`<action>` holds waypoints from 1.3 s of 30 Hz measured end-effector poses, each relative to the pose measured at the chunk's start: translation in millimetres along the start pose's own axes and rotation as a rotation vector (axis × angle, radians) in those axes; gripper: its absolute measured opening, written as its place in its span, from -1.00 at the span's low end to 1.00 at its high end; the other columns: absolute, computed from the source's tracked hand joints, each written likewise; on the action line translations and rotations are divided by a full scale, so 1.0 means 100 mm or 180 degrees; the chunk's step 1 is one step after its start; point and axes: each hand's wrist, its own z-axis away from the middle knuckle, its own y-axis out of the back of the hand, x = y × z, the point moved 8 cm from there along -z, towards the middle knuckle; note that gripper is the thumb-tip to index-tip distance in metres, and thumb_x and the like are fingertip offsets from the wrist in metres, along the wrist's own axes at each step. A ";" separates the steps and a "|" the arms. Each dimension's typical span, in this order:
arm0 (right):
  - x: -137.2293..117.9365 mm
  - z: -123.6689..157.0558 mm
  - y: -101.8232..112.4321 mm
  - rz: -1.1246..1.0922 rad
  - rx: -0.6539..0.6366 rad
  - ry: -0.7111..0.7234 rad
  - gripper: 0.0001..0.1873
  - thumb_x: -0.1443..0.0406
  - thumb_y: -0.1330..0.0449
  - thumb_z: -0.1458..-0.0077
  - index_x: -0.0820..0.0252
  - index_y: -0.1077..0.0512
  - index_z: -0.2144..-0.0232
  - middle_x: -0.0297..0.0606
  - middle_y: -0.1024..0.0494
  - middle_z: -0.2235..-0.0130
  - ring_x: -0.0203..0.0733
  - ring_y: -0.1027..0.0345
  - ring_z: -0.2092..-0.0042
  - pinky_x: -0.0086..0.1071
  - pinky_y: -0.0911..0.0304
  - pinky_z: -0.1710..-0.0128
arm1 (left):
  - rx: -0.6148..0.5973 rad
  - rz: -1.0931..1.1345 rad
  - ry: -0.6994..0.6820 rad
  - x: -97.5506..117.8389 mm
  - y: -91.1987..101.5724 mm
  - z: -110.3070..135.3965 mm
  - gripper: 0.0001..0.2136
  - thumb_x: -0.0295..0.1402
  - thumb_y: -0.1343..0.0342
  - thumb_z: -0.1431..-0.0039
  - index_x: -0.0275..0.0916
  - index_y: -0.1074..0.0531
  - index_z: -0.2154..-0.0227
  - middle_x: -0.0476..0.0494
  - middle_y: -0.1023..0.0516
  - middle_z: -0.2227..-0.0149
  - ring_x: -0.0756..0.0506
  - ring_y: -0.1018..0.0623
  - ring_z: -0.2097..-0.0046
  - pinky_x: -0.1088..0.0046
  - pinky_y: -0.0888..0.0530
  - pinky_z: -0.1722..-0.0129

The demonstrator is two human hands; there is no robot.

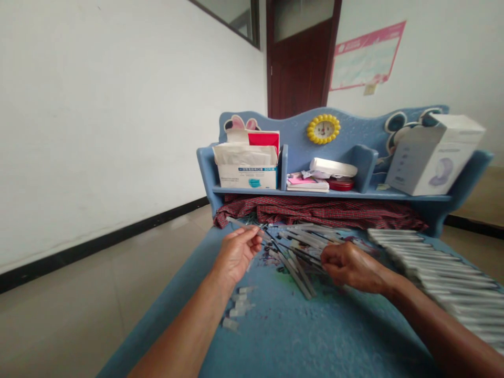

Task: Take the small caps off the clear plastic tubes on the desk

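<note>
Above the blue tabletop, my left hand (240, 252) is closed, thumb and fingertips pinching a slim translucent tube (237, 223) that points up and left. My right hand (346, 265) is curled shut around the end of a thin dark rod (299, 252), whose far end lies near my left fingers. Between and beyond both hands is a loose pile of clear tubes (301, 275) and dark thin rods. Several small translucent caps (237, 311) lie below my left hand. The right fingertips are partly hidden.
A stack of filled clear tubes (437, 268) lies at the right. Red checked cloth (326, 210) runs along the back under a blue shelf (244, 191). On it stand a mask box (248, 168), a red round tin (340, 185) and a white carton (429, 155).
</note>
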 end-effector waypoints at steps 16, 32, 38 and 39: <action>-0.06 0.00 0.00 0.0041 0.0109 0.0092 -0.88 0.38 0.04 0.06 0.23 -0.24 0.58 -0.44 -0.21 0.64 -0.44 -0.03 0.61 -0.56 0.08 0.65 | -0.0170 -0.0098 0.0211 -0.12 -0.05 0.01 -0.98 -0.54 -0.10 0.05 -0.38 -0.38 0.48 -0.08 -0.47 0.56 0.07 -0.44 0.57 0.62 -0.35 0.61; -0.33 0.02 -0.01 0.0070 0.0648 0.0458 -0.82 0.29 0.01 -0.05 0.22 -0.32 0.49 -0.41 -0.32 0.61 -0.42 -0.09 0.58 -0.54 -0.02 0.57 | -0.0514 -0.0182 0.0854 -0.40 -0.34 0.23 -0.94 -0.51 -0.17 0.08 -0.36 -0.38 0.52 -0.10 -0.50 0.57 0.01 -0.50 0.55 0.62 -0.37 0.66; -0.32 0.02 -0.01 0.0030 0.1016 0.0535 -0.74 0.15 -0.07 -0.03 0.23 -0.33 0.53 -0.44 -0.27 0.64 -0.44 -0.06 0.59 -0.53 -0.01 0.57 | -0.0882 -0.0259 0.1141 -0.54 -0.44 0.32 -0.94 -0.47 -0.16 0.06 -0.37 -0.42 0.54 -0.10 -0.49 0.60 0.04 -0.48 0.59 0.62 -0.38 0.66; -0.30 0.02 0.00 0.0002 0.1072 0.0524 -0.72 0.13 -0.07 -0.02 0.24 -0.33 0.53 -0.44 -0.26 0.65 -0.43 -0.06 0.59 -0.53 -0.01 0.58 | -0.0903 -0.0250 0.1158 -0.54 -0.45 0.33 -0.93 -0.47 -0.16 0.05 -0.37 -0.42 0.55 -0.11 -0.50 0.60 0.04 -0.47 0.60 0.62 -0.38 0.66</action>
